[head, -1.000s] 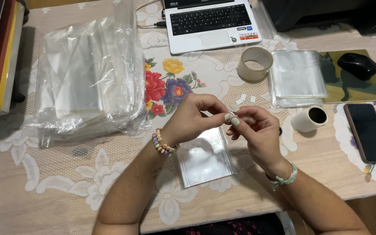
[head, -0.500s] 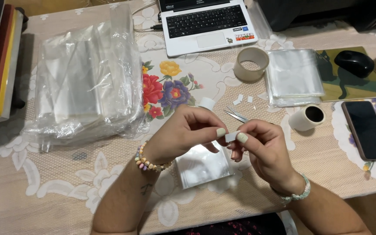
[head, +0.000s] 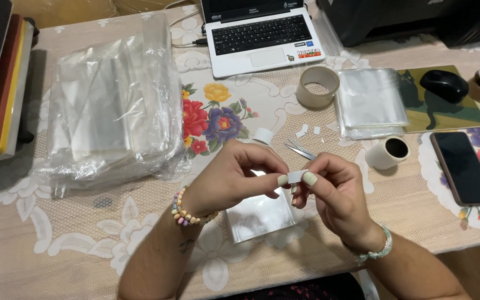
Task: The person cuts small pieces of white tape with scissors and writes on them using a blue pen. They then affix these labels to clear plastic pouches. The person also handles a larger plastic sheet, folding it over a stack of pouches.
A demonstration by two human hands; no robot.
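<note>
A table under a lace cloth [head: 73, 244] printed with flowers fills the view. Above its near edge the left hand [head: 234, 178] and right hand [head: 329, 191] meet, each pinching one end of a small white strip of tape [head: 295, 176] between thumb and forefinger. The strip lies with its long axis running left to right, roughly level, its flat face turned up toward the camera; it is short, plain and pale. Directly beneath the hands a small clear plastic bag [head: 259, 216] lies flat on the cloth. Just beyond the fingers are slim metal scissors [head: 298, 149], a curl of white tape [head: 263, 135] and a few cut white bits [head: 304, 130]. Farther out stand two tape rolls [head: 318, 86], a stack of clear sleeves [head: 370, 100], a phone [head: 464, 166], a mouse [head: 444, 85], a laptop [head: 262, 33] and a large bundle of plastic bags [head: 109, 111]. Against half a second ago, the hands sit slightly lower and closer together, with the strip more plainly stretched between them.
</note>
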